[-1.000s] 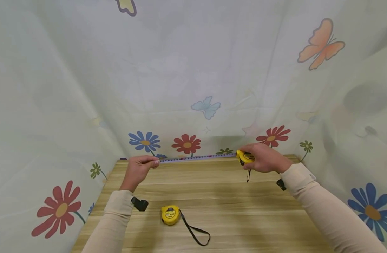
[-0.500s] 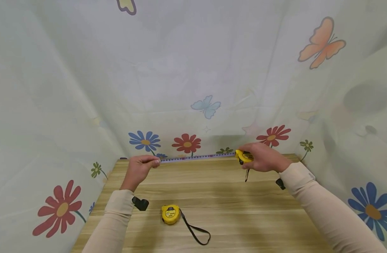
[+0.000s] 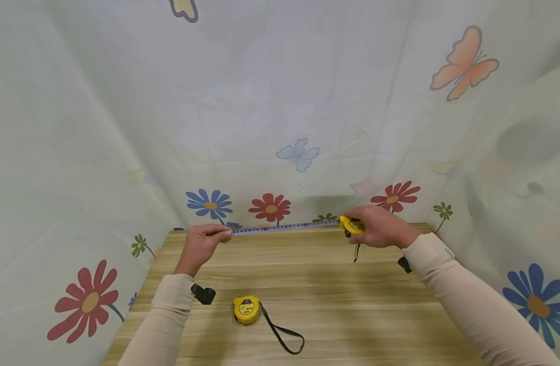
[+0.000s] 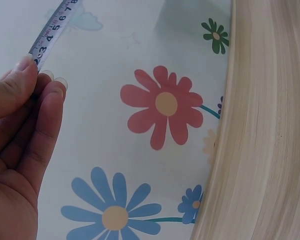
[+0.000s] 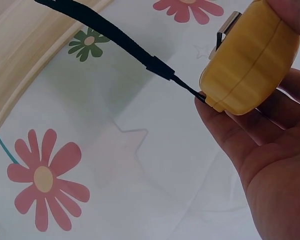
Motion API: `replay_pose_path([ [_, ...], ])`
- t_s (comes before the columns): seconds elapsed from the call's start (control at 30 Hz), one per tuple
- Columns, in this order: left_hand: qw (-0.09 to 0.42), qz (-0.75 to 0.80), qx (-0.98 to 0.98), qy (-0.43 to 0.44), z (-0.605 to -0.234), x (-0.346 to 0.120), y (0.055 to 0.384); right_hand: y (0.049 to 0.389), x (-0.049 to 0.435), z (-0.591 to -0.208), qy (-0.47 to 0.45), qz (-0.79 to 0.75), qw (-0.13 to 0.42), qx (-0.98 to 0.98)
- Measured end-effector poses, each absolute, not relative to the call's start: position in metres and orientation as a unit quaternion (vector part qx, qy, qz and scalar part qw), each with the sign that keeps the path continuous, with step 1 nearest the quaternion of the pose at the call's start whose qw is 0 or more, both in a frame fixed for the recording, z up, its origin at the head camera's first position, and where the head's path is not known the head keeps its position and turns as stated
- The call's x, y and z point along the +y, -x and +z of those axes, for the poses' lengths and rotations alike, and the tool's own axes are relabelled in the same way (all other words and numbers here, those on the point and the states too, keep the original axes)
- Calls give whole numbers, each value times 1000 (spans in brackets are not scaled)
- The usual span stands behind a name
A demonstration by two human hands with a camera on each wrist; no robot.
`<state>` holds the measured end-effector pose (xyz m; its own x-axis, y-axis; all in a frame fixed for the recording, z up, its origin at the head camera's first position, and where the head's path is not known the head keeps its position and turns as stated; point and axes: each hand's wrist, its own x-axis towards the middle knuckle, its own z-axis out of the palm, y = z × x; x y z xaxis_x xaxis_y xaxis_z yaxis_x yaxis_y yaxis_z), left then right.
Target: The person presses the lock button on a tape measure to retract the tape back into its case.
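My left hand (image 3: 201, 245) pinches the free end of a white measuring blade (image 3: 284, 227) between thumb and fingers. In the left wrist view the numbered blade (image 4: 54, 31) runs up and away from the thumb tip. At its other end, my right hand (image 3: 384, 227) grips a yellow tape measure (image 3: 351, 226), and the blade stretches nearly level between both hands. The right wrist view has the yellow case (image 5: 252, 60) between thumb and fingers, with a black wrist strap (image 5: 122, 42) hanging from it.
A second yellow tape measure (image 3: 246, 310) lies on the wooden table (image 3: 330, 284), its black strap (image 3: 284, 335) looped to the right. Behind the table and at both sides hangs a pale flowered cloth (image 3: 243, 101). Dark wrist cameras stick out from both cuffs.
The right hand and its tape measure have shifted very slightly left. The left hand keeps its pinch on the blade, and the second tape measure stays put.
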<state>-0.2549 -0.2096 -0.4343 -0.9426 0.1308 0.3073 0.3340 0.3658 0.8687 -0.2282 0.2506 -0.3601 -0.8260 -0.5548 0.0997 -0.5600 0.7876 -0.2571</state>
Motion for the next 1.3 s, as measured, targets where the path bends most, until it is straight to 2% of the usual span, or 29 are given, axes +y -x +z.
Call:
replay_pose_path([
  [1.3,79,-548,-822,135,-434,-207,251,228,246,-361,-294,136,9,-946],
])
